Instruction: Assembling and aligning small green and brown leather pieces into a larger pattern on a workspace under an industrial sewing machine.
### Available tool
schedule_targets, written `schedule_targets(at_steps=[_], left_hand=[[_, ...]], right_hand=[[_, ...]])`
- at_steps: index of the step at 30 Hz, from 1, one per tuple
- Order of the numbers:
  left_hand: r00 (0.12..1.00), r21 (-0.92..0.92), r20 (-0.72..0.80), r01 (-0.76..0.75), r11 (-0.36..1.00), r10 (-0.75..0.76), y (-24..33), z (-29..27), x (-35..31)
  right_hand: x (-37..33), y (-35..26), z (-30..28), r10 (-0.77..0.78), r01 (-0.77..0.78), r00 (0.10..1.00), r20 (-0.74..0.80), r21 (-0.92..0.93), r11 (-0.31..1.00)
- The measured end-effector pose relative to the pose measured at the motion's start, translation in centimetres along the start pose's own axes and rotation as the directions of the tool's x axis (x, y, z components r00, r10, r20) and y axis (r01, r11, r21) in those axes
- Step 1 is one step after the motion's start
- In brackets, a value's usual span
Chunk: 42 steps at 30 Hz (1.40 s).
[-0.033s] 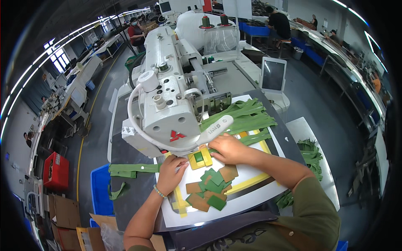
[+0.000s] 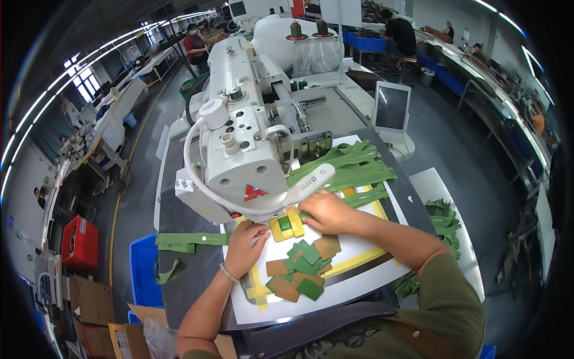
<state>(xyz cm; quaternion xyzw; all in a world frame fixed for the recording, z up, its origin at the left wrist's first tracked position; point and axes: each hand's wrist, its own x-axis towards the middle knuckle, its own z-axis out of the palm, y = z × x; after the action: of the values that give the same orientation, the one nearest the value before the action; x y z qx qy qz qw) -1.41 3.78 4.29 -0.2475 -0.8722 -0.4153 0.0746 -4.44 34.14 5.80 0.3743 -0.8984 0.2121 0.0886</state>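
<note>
Under the white head of a sewing machine [image 2: 239, 143], both my hands are at a long green fabric strip [image 2: 206, 239] that runs crosswise in front of the machine. My left hand [image 2: 242, 248] has its fingers closed at the strip, with a small pale sliver by the thumb. Fingers curled and pressed down, my right hand [image 2: 327, 213] grips the strip's other side. Between the hands lies a yellow template [image 2: 287, 230] with a green square patch [image 2: 284, 222] in its middle. A loose pile of green and brown patches [image 2: 305, 266] lies nearer to me.
More green strips [image 2: 347, 164] are heaped behind my right hand, and others [image 2: 442, 221] lie on a side board. A screen [image 2: 391, 105] stands far right. Thread cones [image 2: 296, 31] top the machine. A blue bin [image 2: 143, 269] and red crate [image 2: 81, 242] stand left.
</note>
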Motion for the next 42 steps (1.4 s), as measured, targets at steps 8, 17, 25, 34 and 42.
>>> schedule_targets(at_steps=[8, 17, 25, 34, 42], left_hand=[[1.000, 0.012, 0.000, -0.018, 1.000, 0.018, 0.31, -0.09, -0.40], [0.999, 0.036, 0.013, -0.031, 0.999, 0.031, 0.32, -0.25, -0.33], [0.999, 0.048, 0.013, -0.031, 0.998, 0.030, 0.76, -0.50, -0.22], [0.999, 0.048, 0.014, -0.037, 0.998, 0.037, 0.73, -0.25, -0.49], [0.999, 0.049, 0.012, -0.047, 0.998, 0.047, 0.48, -0.28, -0.19]], right_hand=[[0.04, -0.30, -0.28, 0.010, -0.010, 0.999, 0.033, -0.023, 1.000], [0.16, -0.18, -0.22, -0.006, 0.006, 1.000, 0.024, -0.033, 0.999], [0.06, 0.23, 0.12, -0.032, 0.032, 0.999, -0.016, -0.032, 0.999], [-0.29, 0.01, 0.11, -0.024, 0.025, 1.000, 0.001, -0.029, 0.999], [0.00, 0.06, 0.09, -0.022, 0.022, 1.000, -0.001, -0.029, 0.999]])
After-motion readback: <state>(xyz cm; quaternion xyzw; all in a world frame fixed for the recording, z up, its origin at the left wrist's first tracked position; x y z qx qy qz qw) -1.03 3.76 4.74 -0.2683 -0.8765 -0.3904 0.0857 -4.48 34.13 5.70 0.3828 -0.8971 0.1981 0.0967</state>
